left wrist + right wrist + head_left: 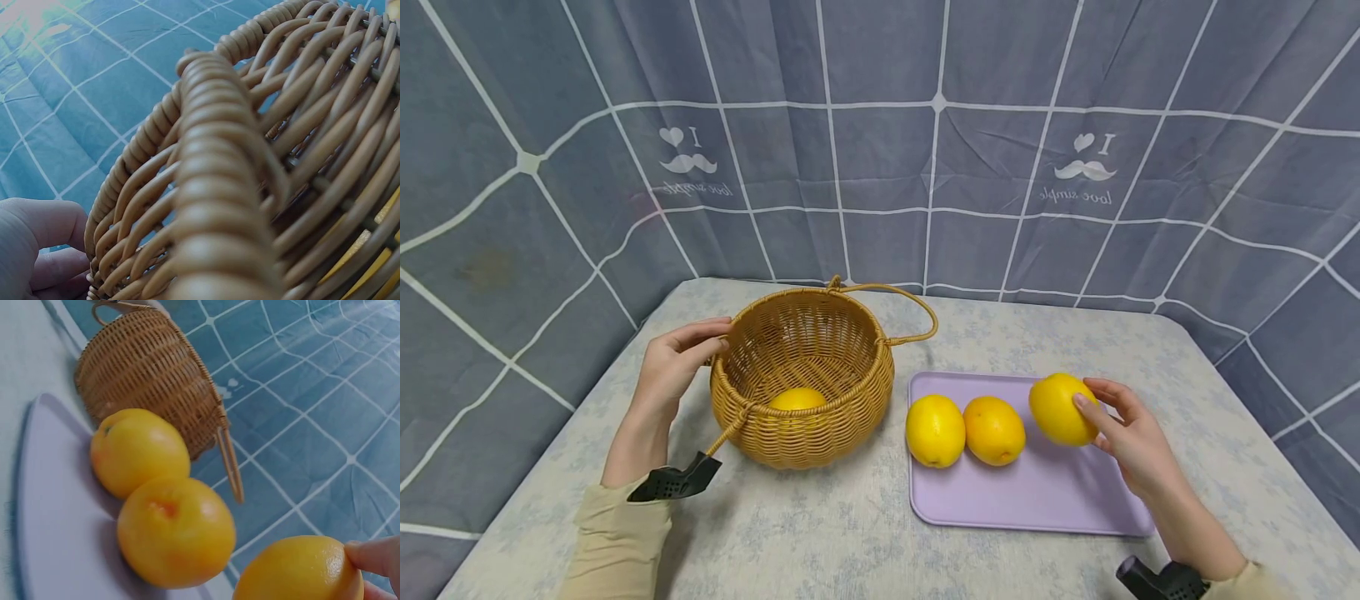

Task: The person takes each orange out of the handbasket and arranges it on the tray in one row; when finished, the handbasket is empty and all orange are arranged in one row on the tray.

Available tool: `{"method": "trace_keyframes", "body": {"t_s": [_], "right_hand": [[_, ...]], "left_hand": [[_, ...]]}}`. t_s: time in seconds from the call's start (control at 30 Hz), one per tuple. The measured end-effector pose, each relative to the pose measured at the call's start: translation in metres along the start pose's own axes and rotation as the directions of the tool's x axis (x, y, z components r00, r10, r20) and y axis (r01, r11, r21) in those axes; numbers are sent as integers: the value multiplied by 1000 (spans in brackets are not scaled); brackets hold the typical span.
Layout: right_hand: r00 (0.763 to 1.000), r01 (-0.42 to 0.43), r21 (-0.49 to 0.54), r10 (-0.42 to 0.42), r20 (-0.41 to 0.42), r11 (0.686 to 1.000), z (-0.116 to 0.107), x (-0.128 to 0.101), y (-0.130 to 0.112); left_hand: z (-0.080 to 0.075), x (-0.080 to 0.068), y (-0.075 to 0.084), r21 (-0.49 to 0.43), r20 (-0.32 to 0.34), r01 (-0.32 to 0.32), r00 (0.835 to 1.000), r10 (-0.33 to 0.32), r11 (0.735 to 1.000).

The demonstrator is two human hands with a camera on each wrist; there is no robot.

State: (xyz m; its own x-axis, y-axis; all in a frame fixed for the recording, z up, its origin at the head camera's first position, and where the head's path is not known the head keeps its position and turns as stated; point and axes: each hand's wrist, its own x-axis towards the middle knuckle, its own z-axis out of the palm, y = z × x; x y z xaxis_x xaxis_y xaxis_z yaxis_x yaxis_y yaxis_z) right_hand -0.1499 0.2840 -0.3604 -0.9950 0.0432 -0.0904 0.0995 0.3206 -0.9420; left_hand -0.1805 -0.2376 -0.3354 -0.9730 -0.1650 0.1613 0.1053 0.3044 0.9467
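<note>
A round wicker basket (808,375) stands on the table with one yellow fruit (797,399) inside. My left hand (713,333) rests its fingers against the basket's left rim; in the left wrist view the fingers (37,250) lie beside the woven wall (250,156). My right hand (1093,408) pinches another yellow fruit (1060,408) just above the right part of a lilac tray (1037,500). Two more fruits (935,430) (994,430) lie side by side on the tray's left. The right wrist view shows the held fruit (300,572), a fingertip (375,556) and the basket (144,369).
The basket's loop handle (917,312) hangs down over its far right side. A grey-blue checked cloth (880,167) walls the table (820,533) at the back and both sides. A pale patterned cover lies on the table.
</note>
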Motion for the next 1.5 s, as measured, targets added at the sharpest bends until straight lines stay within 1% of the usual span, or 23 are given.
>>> {"method": "trace_keyframes", "body": {"t_s": [0.17, 0.3, 0.33, 0.4, 0.47, 0.5, 0.53, 0.57, 0.6, 0.7, 0.73, 0.8, 0.9, 0.97, 1.03, 1.07, 1.17, 1.23, 1.27, 1.3, 1.37, 1.43, 1.5], "right_hand": [[999, 4, -22, -4, -40, 1000, 5, -1, 9], [998, -19, -70, 15, -57, 997, 9, -1, 13], [998, -23, -77, 19, -55, 997, 10, -1, 14], [999, -28, -89, 24, -44, 996, 11, -2, 16], [1000, -20, -89, 18, -26, 996, 13, -2, 17], [1000, -13, -86, 11, -17, 996, 13, -2, 18], [1000, -7, -93, 6, -11, 996, 14, -1, 18], [1000, -2, -103, 1, -7, 995, 14, -1, 19], [1000, 3, -117, -4, -6, 993, 14, -1, 20], [1000, 0, -160, -1, -8, 987, 14, -1, 22], [1000, -5, -177, 3, -9, 984, 14, 0, 23], [1000, -13, -208, 13, -4, 978, 14, 1, 24], [999, -16, -248, 23, 22, 969, 12, 1, 25], [998, -4, -283, 21, 55, 959, 11, 1, 24], [995, 3, -301, 27, 97, 954, 9, 1, 23], [993, 10, -306, 27, 117, 952, 8, 1, 23], [984, 29, -305, 26, 174, 952, 5, 1, 22], [980, 42, -292, 17, 199, 955, 3, 2, 22], [978, 51, -288, 11, 209, 956, 2, 2, 22], [976, 57, -284, 7, 219, 957, 1, 2, 22], [971, 69, -278, -1, 239, 958, -1, 2, 23], [965, 77, -274, -2, 263, 959, -3, 2, 23], [957, 81, -272, 2, 291, 959, -5, 2, 22]], "left_hand": [[1, 1, -1, 3, -1, 3, 1000, -3, 1000], [0, 4, -6, -1, 5, 5, 1000, -4, 1000], [-1, 5, -10, -6, 6, 5, 1000, -5, 1000], [-3, 13, -26, -47, -2, -6, 1000, 6, 999], [-5, 18, -37, -69, -4, -10, 1000, 9, 998], [-6, 22, -45, -109, -3, -20, 1000, 20, 994], [-6, 23, -46, -109, -2, -20, 1000, 20, 994], [-6, 22, -46, -105, 0, -26, 1000, 26, 994], [-5, 20, -41, -85, 5, -26, 1000, 26, 996], [-1, 11, -21, -46, 10, -29, 1000, 29, 999], [1, 6, -12, -8, 9, -18, 1000, 18, 1000], [2, 3, -4, -3, 3, -10, 1000, 10, 1000], [2, 0, 2, 3, 4, 3, 1000, -3, 1000], [1, 1, 0, 2, 5, 2, 1000, -2, 1000], [-1, 4, -8, -7, 10, -3, 1000, 3, 1000], [-3, 8, -16, -43, 10, -11, 1000, 11, 999], [-7, 18, -38, -70, 11, -18, 1000, 19, 997], [-9, 23, -48, -73, 5, -18, 1000, 18, 997], [-9, 24, -50, -78, 4, -16, 1000, 17, 997], [-8, 23, -48, -49, 4, -7, 1000, 7, 999], [-7, 20, -44, -76, 1, -20, 1000, 20, 997], [-7, 18, -38, -66, 10, -19, 1000, 20, 998], [-6, 18, -38, -88, -8, -16, 1000, 16, 996]]}}
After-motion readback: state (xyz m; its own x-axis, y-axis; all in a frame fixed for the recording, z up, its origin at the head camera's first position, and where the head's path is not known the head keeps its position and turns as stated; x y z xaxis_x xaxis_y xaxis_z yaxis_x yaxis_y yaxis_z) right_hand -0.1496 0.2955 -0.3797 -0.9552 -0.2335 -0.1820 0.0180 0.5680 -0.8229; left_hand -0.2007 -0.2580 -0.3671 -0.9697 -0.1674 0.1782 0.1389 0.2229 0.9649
